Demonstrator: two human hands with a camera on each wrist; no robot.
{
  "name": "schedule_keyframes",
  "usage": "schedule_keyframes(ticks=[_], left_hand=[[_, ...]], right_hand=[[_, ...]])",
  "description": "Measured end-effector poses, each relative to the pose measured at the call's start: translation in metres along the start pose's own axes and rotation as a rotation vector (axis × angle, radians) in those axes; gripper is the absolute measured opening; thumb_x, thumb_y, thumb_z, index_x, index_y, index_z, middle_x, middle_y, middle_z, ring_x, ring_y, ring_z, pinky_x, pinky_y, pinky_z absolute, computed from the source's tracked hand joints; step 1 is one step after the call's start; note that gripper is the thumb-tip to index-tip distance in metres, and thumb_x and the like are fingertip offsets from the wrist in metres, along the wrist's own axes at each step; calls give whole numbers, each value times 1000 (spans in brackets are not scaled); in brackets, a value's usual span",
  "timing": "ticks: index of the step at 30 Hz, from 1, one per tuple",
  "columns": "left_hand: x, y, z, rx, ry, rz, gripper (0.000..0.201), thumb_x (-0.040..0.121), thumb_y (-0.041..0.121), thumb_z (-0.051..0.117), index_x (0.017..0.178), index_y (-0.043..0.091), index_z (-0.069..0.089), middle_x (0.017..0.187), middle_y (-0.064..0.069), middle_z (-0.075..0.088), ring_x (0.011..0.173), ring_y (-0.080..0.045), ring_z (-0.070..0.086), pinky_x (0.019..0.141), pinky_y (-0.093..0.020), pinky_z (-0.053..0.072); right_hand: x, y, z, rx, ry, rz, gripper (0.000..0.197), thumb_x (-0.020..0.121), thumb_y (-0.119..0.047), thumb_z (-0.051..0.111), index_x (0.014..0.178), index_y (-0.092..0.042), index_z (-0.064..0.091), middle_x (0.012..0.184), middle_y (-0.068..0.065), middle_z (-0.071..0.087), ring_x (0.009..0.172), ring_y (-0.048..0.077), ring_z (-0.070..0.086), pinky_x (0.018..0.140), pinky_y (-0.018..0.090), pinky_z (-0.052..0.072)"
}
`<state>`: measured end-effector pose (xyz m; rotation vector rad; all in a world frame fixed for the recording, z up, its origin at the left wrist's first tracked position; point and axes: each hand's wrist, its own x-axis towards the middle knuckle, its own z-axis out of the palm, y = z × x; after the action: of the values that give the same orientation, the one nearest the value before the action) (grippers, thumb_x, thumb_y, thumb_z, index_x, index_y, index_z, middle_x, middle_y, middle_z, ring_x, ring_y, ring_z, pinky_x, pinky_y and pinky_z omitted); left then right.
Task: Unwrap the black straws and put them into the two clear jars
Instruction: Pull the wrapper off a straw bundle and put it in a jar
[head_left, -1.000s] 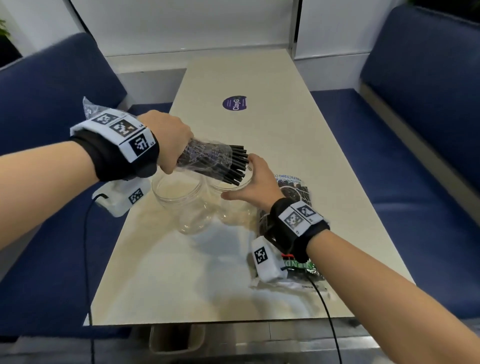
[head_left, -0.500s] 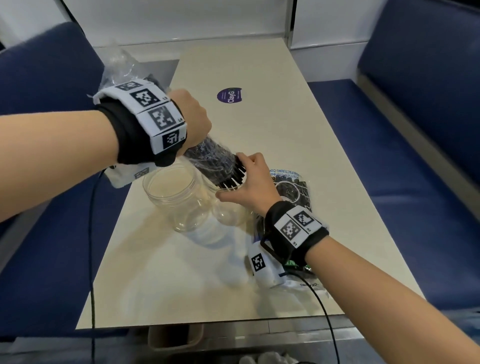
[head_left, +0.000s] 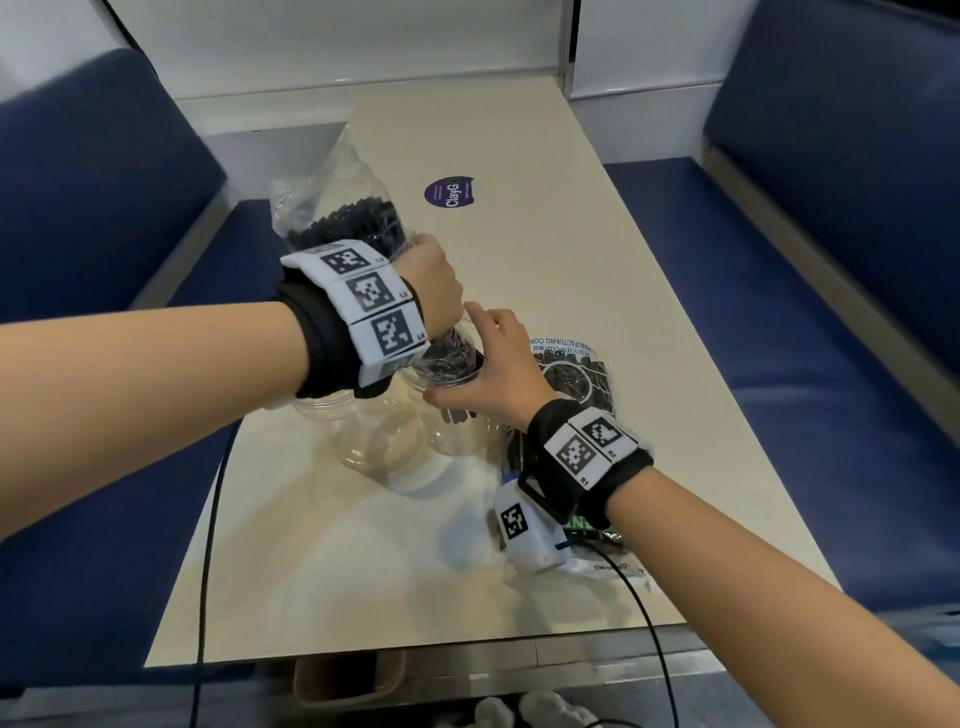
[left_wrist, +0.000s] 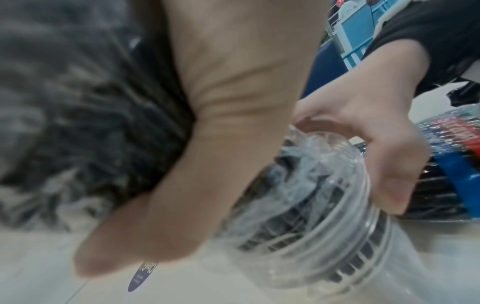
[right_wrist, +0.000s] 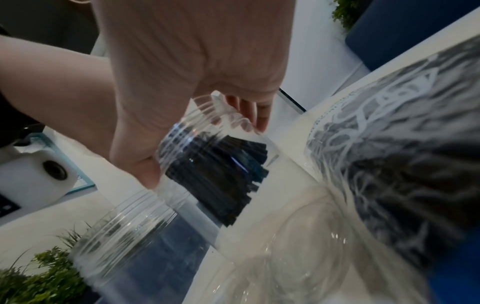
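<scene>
The left hand (head_left: 436, 283) clenches a clear bag of black straws (head_left: 358, 221), tipped mouth-down into the right jar (head_left: 457, 415). The right hand (head_left: 498, 364) grasps that jar's rim. A second jar (head_left: 374, 441) touches it, mid-worktop (head_left: 597, 270), away from edges.

bundle of black straws (head_left: 363, 228) tipped upright, lower ends now inside right jar (head_left: 457, 415)
</scene>
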<state>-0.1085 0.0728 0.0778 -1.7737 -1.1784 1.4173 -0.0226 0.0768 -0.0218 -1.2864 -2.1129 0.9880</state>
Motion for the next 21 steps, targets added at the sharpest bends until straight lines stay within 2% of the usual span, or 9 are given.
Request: schedule_keyframes(ticks=[2,3,6,10,12,14,16,18,21], left_hand=[[-4,0,0,37,33,-15,22,95,13,39,77,7,51,96,4,65,84,-20,58,94,-40,38],[-4,-1,0,41,64,-25,18,95,17,40,94,10,56,102,5,66,92,-21,59,101,-43,34],[-9,-8,-4,33,121,-52,39,94,27,43,132,20,41,126,2,58,121,-26,48,112,-55,20],[-19,-21,-8,-89,205,-50,55,87,34,57,136,27,32,138,1,46,133,-29,34,111,-68,5],[-24,-33,0,-180,330,-75,76,74,53,65,138,34,29,145,1,38,140,-28,24,109,-69,-6],[-34,-47,10,-444,592,-124,92,62,76,55,139,35,28,150,-3,32,143,-29,19,109,-63,-11],[-45,-60,22,-815,816,-289,95,60,83,40,139,33,28,153,-6,28,144,-32,16,114,-61,-4],[-49,-65,35,-1144,836,-555,96,64,82,40,143,32,20,157,-7,15,145,-35,8,115,-60,1],[-44,-58,54,-1557,641,-792,110,62,78,56,147,28,8,158,-13,6,144,-38,7,114,-62,7]], right_hand=[[0,0,2,-2,11,-5,100,66,-32,79,145,-12,21,142,10,32,131,27,25,106,33,27],[0,0,2,-4,21,-3,100,65,-32,79,144,-12,22,141,10,34,129,28,27,105,35,28],[1,2,3,2,45,-7,99,64,-33,79,143,-12,24,137,9,38,125,27,30,103,35,30],[0,3,4,-7,59,-17,101,63,-37,80,144,-13,24,138,6,37,125,24,31,105,33,29],[-1,4,5,-14,60,-15,102,63,-39,80,144,-15,23,140,6,37,126,24,31,106,33,29],[0,5,4,-29,57,-17,102,63,-38,81,144,-15,24,141,6,37,127,25,32,106,33,28],[1,6,4,-35,51,-27,101,64,-39,80,144,-15,25,142,7,37,129,26,32,107,33,26],[1,6,4,-36,44,-29,100,64,-40,80,144,-15,24,144,6,36,131,26,31,108,33,25],[-1,5,3,-21,47,-21,100,64,-40,80,144,-16,24,145,6,35,132,26,30,109,34,25]])
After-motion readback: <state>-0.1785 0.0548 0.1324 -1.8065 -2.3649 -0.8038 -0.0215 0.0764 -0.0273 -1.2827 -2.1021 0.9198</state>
